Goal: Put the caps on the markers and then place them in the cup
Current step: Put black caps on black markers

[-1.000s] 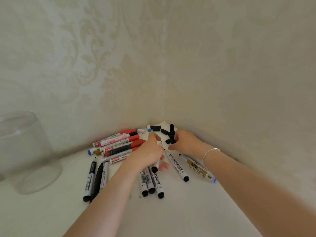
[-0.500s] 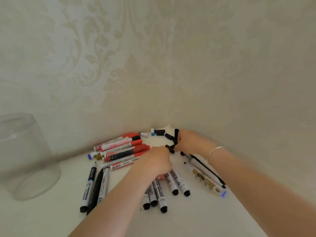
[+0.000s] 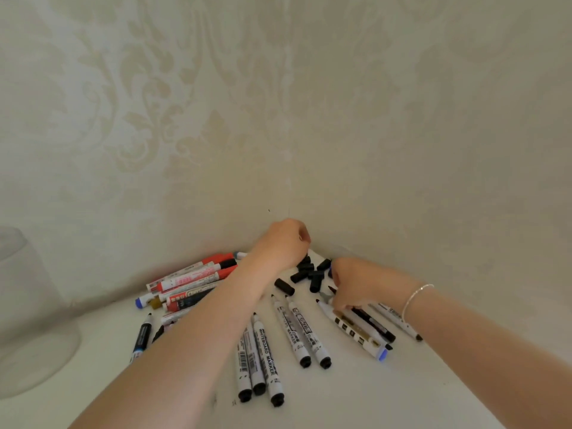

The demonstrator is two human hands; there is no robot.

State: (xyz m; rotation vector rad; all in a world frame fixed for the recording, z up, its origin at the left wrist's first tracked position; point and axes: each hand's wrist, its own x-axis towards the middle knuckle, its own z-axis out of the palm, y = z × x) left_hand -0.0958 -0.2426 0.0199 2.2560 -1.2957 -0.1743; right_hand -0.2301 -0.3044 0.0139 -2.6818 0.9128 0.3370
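I am working in the corner of a pale table [image 3: 356, 394], where the loose black caps [image 3: 309, 272] lie heaped against the patterned walls [image 3: 216, 125], so both my arms reach far forward to get at them. My left hand [image 3: 283, 243] hovers above the back of that heap with its fingers curled under; from here I cannot tell whether it holds a cap or nothing. My right hand [image 3: 356, 283] is lower, its fingers bent down onto the uncapped ends of the markers [image 3: 359, 328] lying to the right, apparently pinching one near its tip, probably because a grip close to the nib makes it easier to meet a cap. A thin bracelet [image 3: 414, 297] sits on that wrist. In the middle, several white whiteboard markers [image 3: 266, 357] lie with bare tips pointing towards the caps, which keeps the open ends close to what they need. The red markers [image 3: 192, 278] are bunched at the left near the wall, and a black and blue marker [image 3: 141, 335] lies apart beside my left forearm. The clear cup [image 3: 28, 320] stands well off at the far left edge, with no marker in it that I can see, so I judge the capping has barely begun.
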